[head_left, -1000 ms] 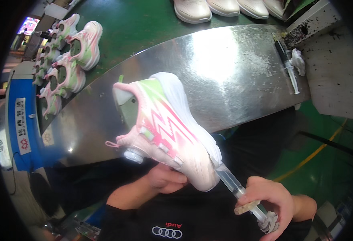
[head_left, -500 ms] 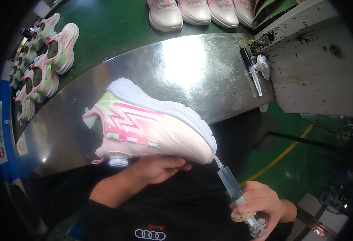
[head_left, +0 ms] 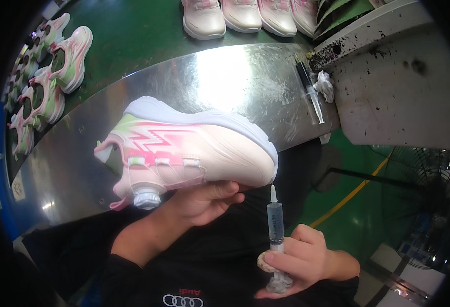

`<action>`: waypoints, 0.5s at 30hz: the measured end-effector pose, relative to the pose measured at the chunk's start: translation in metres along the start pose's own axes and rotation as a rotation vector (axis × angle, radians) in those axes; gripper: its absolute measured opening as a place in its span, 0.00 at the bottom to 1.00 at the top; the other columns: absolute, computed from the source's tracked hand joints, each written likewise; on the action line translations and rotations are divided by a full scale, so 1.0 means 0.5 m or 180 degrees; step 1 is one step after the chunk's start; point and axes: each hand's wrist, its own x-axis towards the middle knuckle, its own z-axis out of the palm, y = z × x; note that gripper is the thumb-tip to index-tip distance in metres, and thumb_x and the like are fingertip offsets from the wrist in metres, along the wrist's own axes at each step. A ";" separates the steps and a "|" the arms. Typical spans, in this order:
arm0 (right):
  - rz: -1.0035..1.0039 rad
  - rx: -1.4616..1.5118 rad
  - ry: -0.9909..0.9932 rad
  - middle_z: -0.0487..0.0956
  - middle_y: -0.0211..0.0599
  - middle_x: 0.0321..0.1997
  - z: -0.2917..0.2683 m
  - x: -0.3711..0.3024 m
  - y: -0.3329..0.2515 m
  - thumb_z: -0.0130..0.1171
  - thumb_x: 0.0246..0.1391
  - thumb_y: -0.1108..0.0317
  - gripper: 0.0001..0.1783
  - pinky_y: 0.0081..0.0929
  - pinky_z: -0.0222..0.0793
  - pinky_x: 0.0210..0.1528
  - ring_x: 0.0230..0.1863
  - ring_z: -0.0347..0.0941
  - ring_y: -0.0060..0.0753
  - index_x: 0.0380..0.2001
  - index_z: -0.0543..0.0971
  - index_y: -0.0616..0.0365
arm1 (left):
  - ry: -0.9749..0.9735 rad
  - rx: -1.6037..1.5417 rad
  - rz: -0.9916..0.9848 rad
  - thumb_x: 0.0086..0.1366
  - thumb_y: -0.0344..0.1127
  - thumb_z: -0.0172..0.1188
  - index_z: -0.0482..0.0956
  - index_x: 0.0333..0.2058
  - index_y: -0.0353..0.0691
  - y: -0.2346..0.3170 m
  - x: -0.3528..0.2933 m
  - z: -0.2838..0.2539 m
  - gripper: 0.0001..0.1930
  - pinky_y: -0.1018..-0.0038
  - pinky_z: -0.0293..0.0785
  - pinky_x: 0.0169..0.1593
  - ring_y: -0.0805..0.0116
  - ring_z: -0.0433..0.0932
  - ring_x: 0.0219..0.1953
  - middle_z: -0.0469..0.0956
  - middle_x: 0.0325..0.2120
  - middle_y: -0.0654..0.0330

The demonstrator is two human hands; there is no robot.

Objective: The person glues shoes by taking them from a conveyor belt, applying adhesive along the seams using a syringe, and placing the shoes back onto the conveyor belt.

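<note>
A pink, white and pale green sneaker (head_left: pixel 220 153) lies on its side in the air, white sole away from me, toe to the right. My left hand (head_left: pixel 207 202) is closed on it from the near side; part of the grip is hidden behind the shoe. A round white dial (head_left: pixel 147 198) sits on its near side. My right hand (head_left: pixel 304 258) is closed round a clear syringe (head_left: pixel 275 222), with its thin tip at the toe's sole edge. A stained pad (head_left: pixel 265 261) and a crumpled white wad (head_left: pixel 279 282) are on the syringe by my fingers.
Beyond the shoe is a shiny metal tabletop (head_left: pixel 148 82). A dark-filled syringe (head_left: pixel 309 92) and crumpled tissue (head_left: pixel 324 86) lie at its right. More sneakers (head_left: pixel 204 20) stand on the green surface at the back and left. A paint-spotted grey panel (head_left: pixel 394 82) rises at right.
My right hand and the syringe have moved left, and the syringe is now nearly upright. The sneaker has turned slightly, its toe staying near the syringe tip. The whole view has shifted a little.
</note>
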 end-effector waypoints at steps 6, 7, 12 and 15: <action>-0.0164 -0.0592 -0.0073 0.69 0.28 0.22 0.018 0.001 0.008 0.68 0.34 0.51 0.26 0.18 0.48 0.16 0.16 0.52 0.23 0.36 0.77 0.54 | -0.0002 0.0007 -0.0086 0.60 0.29 0.58 0.69 0.51 0.40 0.004 0.008 0.017 0.19 0.80 0.77 0.42 0.63 0.74 0.49 0.75 0.45 0.56; -0.0208 -0.0750 -0.0066 0.69 0.28 0.22 0.019 0.001 0.010 0.68 0.34 0.52 0.26 0.18 0.49 0.16 0.16 0.52 0.23 0.37 0.77 0.53 | 0.0001 -0.0039 -0.0151 0.60 0.28 0.57 0.71 0.48 0.38 0.005 0.009 0.020 0.17 0.81 0.76 0.42 0.67 0.75 0.48 0.75 0.43 0.57; -0.0310 -0.0950 0.0022 0.70 0.28 0.22 0.040 -0.005 0.022 0.67 0.35 0.53 0.24 0.17 0.48 0.17 0.15 0.52 0.22 0.37 0.77 0.53 | -0.0079 -0.0091 -0.0141 0.60 0.30 0.58 0.71 0.48 0.39 0.003 0.012 0.019 0.17 0.82 0.76 0.41 0.67 0.75 0.48 0.76 0.43 0.57; -0.0339 -0.1091 0.0006 0.70 0.28 0.22 0.048 -0.008 0.025 0.67 0.36 0.53 0.24 0.17 0.48 0.17 0.15 0.51 0.22 0.37 0.77 0.53 | -0.0074 -0.0083 -0.0150 0.59 0.30 0.59 0.71 0.49 0.39 0.005 0.010 0.017 0.18 0.82 0.76 0.41 0.67 0.75 0.48 0.76 0.43 0.57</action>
